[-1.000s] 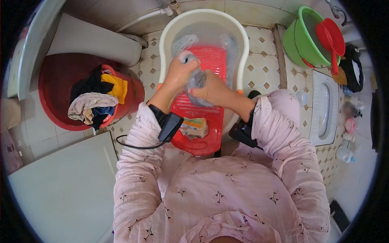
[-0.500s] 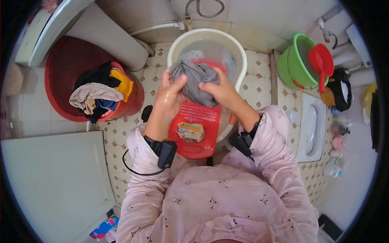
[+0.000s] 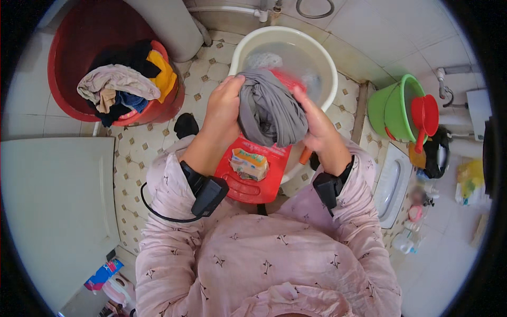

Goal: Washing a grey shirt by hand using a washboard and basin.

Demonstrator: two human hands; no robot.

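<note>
A bundled grey cloth [image 3: 272,110] is pressed between my two hands, above a red washboard [image 3: 253,191]. My left hand [image 3: 224,108] presses its left side, and my right hand [image 3: 319,124] cups its right side, with the fingertips near the top. Behind the bundle stands a cream basin [image 3: 328,63] of cloudy water with suds; the washboard leans out of it toward me. On the washboard lies a wrapped bar of soap [image 3: 248,164] in a yellow and white packet. What part of the cloth is folded underneath is hidden.
At the far left a red tub [image 3: 66,90] holds a heap of clothes [image 3: 119,84]. To the right stand a green bucket [image 3: 381,112] with a red dipper [image 3: 425,113] on its rim, and a squat toilet [image 3: 392,182]. A white door [image 3: 58,195] is at left.
The view has shifted. My hands have spread to the sides of the grey cloth, which now looks rounder and fuller, with loops of fabric showing.
</note>
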